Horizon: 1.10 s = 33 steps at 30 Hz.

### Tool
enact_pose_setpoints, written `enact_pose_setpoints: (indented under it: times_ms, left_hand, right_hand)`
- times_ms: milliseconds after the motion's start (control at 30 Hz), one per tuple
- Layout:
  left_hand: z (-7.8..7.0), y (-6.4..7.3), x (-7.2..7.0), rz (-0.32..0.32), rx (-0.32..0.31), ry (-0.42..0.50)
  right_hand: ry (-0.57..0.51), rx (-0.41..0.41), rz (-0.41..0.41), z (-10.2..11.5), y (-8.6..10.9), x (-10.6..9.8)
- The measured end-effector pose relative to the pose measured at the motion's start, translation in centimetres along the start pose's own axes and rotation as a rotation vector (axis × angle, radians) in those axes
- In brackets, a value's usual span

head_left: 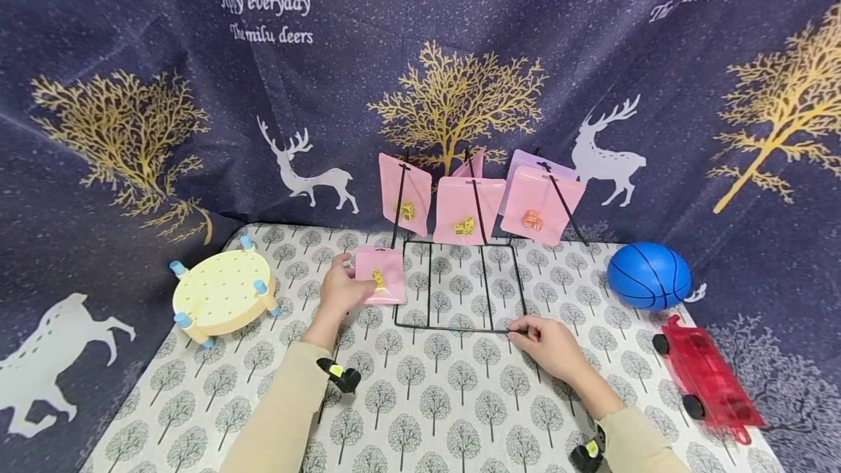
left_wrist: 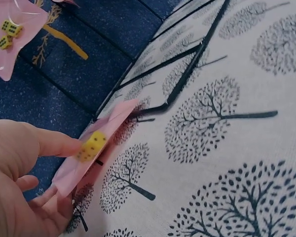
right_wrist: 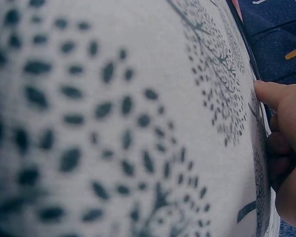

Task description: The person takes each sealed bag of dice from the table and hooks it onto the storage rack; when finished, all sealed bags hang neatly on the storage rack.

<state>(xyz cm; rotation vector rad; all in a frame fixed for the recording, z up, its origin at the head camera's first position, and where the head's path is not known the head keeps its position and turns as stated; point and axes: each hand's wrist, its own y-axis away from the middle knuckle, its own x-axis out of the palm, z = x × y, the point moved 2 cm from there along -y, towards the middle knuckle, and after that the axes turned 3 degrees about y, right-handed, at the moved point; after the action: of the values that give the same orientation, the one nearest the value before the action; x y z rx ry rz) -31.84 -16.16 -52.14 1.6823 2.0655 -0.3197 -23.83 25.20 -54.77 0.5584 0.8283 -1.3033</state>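
Note:
My left hand [head_left: 343, 289] pinches a small pink pouch [head_left: 394, 268] by its left side. Yellow dice [left_wrist: 92, 146] show through the pouch's front in the left wrist view, under my thumb. The pouch is beside the front left of a black wire rack [head_left: 453, 329] that stands on the tablecloth. At the rack's front right corner my right hand [head_left: 548, 347] grips the wire between thumb and curled fingers. On the rack's prongs hang several pouches: a pink one with yellow dice [head_left: 405, 192] at left, a pink one [head_left: 468, 203] in the middle, and one with orange dice [head_left: 542, 203] at right.
A yellow round stool [head_left: 223, 290] with blue-tipped legs lies upside down at left. A blue ball [head_left: 649, 276] rests at the right, behind a red toy cart [head_left: 709, 378] with black wheels. A dark printed curtain [head_left: 355, 93] hangs behind the tree-patterned cloth [head_left: 420, 407].

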Motion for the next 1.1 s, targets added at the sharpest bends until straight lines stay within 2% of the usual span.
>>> enact_pose_setpoints:
  times_ms: [133, 267, 633, 800, 1100]
  left_hand:
    - [-0.1, 0.1, 0.1, 0.021, -0.013, 0.096]
    - [0.1, 0.0, 0.2, 0.035, -0.038, 0.153]
    - [0.4, 0.2, 0.0, 0.022, -0.071, 0.186]
    - [0.4, 0.6, 0.0, 0.033, -0.06, 0.205]
    - [0.4, 1.1, -0.1, 0.072, 0.022, 0.176]
  right_hand:
    - [0.002, -0.008, -0.009, 0.0, 0.0, 0.0]
    - [-0.003, -0.016, -0.01, 0.0, 0.0, 0.0]
    - [-0.005, -0.025, -0.015, 0.0, -0.1, 0.0]
    - [-0.01, -0.028, -0.014, 0.0, 0.0, 0.0]
    - [-0.019, -0.023, -0.007, -0.1, 0.1, 0.0]
